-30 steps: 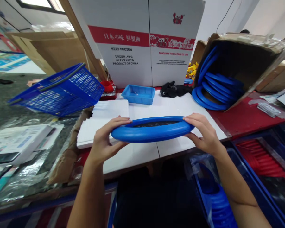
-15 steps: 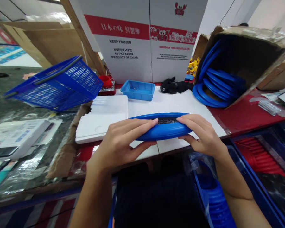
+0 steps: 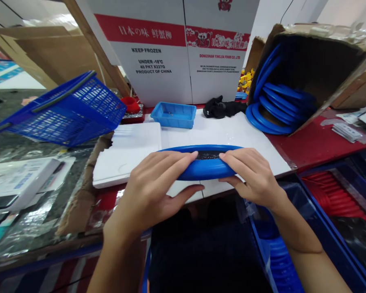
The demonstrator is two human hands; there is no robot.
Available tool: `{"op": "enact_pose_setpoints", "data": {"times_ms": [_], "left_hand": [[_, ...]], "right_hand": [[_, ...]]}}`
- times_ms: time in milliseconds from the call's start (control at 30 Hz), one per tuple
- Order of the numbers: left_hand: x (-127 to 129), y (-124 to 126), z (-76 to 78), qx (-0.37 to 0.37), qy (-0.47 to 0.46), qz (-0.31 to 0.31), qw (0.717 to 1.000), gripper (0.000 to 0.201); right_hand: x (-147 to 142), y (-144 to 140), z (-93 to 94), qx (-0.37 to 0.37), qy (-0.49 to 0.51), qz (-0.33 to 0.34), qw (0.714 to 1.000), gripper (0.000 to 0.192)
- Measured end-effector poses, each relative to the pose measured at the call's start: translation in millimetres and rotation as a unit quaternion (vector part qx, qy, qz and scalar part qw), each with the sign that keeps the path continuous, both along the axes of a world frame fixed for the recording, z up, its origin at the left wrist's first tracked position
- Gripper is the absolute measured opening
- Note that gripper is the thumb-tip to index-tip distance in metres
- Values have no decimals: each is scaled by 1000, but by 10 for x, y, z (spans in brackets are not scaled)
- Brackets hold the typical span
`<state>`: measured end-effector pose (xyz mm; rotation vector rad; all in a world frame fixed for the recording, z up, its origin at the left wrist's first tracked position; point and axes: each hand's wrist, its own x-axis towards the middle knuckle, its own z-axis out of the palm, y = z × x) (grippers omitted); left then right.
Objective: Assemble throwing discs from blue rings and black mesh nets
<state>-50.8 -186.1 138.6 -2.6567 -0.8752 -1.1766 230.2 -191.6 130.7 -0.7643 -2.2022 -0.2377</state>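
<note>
Between my two hands, a blue ring (image 3: 207,170) is held nearly edge-on above the white work surface, with a strip of black mesh (image 3: 209,155) showing inside its rim. My left hand (image 3: 155,185) grips the ring's left side, fingers over the top and fingertips at the mesh; its thumb hangs beneath, a little apart from the rim. On the right side my right hand (image 3: 251,173) is closed round the rim, with fingertips by the mesh and the thumb underneath. Both hands hide the ring's ends.
Behind stand a light-blue tray (image 3: 174,115), a black glove-like cloth (image 3: 222,108) and a white carton (image 3: 158,87). Blue rings (image 3: 283,108) fill an open box at right. A blue basket (image 3: 70,110) tilts at left beside a white foam slab (image 3: 131,152). Blue crates (image 3: 338,228) sit low right.
The view has shifted slightly. My left thumb has dropped a little away from the ring's underside, and my right hand has slid slightly left along the rim.
</note>
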Motion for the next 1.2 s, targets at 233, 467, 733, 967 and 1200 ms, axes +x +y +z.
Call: {"op": "enact_pose_setpoints", "data": {"times_ms": [233,467,733,967,1200], "left_hand": [[-110,203,-108,13,-61,-47,997,58],[-172,472,-287,-100,-94,-86,987,55],[246,142,-131,3,5,-93,996,59],[-49,196,-343,-20,-70,-104,992,65],[-85,45,-209,-60,-85,-81,991,61]], "right_hand": [[213,103,-24,19,28,28,999,67],[458,189,-145,7,25,7,1000,56],[357,182,-89,23,-20,46,998,56],[434,71,-93,30,11,58,998,55],[280,-54,-26,43,22,33,998,48]]}}
